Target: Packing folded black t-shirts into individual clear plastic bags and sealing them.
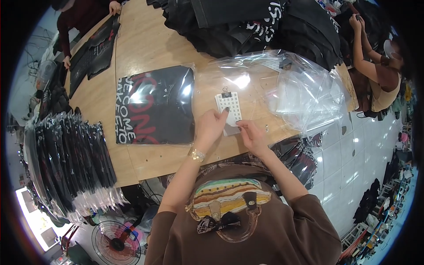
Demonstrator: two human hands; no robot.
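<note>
On the wooden table in front of me lies a pad of white sticker sheets with rows of small dark marks, a black binder clip at its top. My left hand grips the pad along its left side, with the thumb on top. At the lower right corner my right hand is closed in a pinch on the sheet's edge; whether a single sticker is between the fingertips is too small to tell. To the left is a folded black garment in a clear bag, with red and white lettering.
Clear plastic bags spread over the table's right side. Black garments pile up at the back. Bagged garments stand in a row at the left edge. One person handles black garments at far left; another is at right. A fan stands below.
</note>
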